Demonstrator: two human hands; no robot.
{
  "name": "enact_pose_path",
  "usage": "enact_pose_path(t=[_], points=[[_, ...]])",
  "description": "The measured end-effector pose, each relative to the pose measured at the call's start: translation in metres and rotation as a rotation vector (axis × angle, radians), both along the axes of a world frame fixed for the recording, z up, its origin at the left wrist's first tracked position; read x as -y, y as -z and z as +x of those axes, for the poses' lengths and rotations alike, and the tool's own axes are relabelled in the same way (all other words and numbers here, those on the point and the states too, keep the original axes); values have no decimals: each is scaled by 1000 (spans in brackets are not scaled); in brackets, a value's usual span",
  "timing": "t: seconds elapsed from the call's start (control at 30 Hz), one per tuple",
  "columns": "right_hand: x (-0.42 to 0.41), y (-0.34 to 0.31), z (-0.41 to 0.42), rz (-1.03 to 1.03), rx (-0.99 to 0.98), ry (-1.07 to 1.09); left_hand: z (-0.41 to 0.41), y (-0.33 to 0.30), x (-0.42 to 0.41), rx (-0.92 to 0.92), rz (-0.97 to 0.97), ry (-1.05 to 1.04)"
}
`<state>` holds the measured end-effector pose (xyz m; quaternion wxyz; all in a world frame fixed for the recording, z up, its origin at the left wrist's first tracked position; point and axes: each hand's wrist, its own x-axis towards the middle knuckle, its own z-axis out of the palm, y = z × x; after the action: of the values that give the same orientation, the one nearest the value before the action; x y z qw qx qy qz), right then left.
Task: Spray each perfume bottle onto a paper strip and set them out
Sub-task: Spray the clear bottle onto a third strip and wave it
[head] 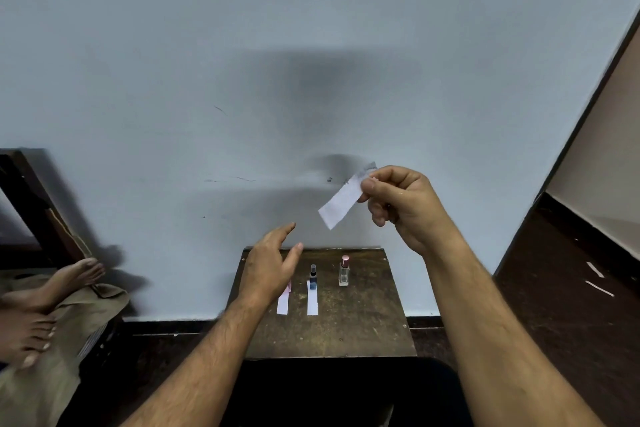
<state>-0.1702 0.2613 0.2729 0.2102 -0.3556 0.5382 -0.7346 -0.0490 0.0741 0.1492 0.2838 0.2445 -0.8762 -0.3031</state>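
Note:
My right hand is raised in front of the wall and pinches a white paper strip that hangs tilted down to the left. My left hand hovers open over the left rear of the small dark wooden table, holding nothing. On the table stand a clear bottle with a pink cap and a small dark blue bottle. A white strip lies in front of the blue bottle. Another strip lies to its left, with something pink behind it, mostly hidden by my left hand.
A pale blue wall rises right behind the table. At the left another person's bare feet rest on a beige cloth next to a dark wooden frame. Scraps of paper lie on the dark floor at the right.

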Motion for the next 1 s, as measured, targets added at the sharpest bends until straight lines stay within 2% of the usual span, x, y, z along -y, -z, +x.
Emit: enact_pose_path(t=[0.07, 0.17, 0.2, 0.33, 0.43, 0.47, 0.57, 0.6, 0.8, 0.87, 0.97, 1.0], points=[[2, 4, -3, 50, -4, 54, 0, 0, -1, 4, -4, 5], [4, 21, -9, 456, -462, 355, 0, 0, -1, 3, -6, 5], [4, 25, -9, 459, -452, 352, 0, 0, -1, 4, -5, 7], [-1, 14, -4, 158, -150, 148, -1, 2, 0, 14, -3, -1], [1, 7, -6, 35, 31, 45, -2, 2, 1, 14, 2, -2], [2, 8, -8, 58, 22, 76, -2, 2, 1, 12, 2, -2], [5, 18, -11, 321, -283, 300, -2, 1, 2, 4, -4, -5], [5, 21, -11, 335, -296, 310, -2, 1, 1, 2, -3, -4], [2, 7, -3, 24, 41, 14, 0, 3, 1, 4, 3, 5], [3, 6, -5, 7, 63, 14, 0, 3, 0, 6, 6, 9], [6, 19, -10, 316, -276, 246, 0, 2, -1, 0, 22, 13], [7, 24, -12, 372, -317, 278, 0, 3, -1, -4, 28, 16]])
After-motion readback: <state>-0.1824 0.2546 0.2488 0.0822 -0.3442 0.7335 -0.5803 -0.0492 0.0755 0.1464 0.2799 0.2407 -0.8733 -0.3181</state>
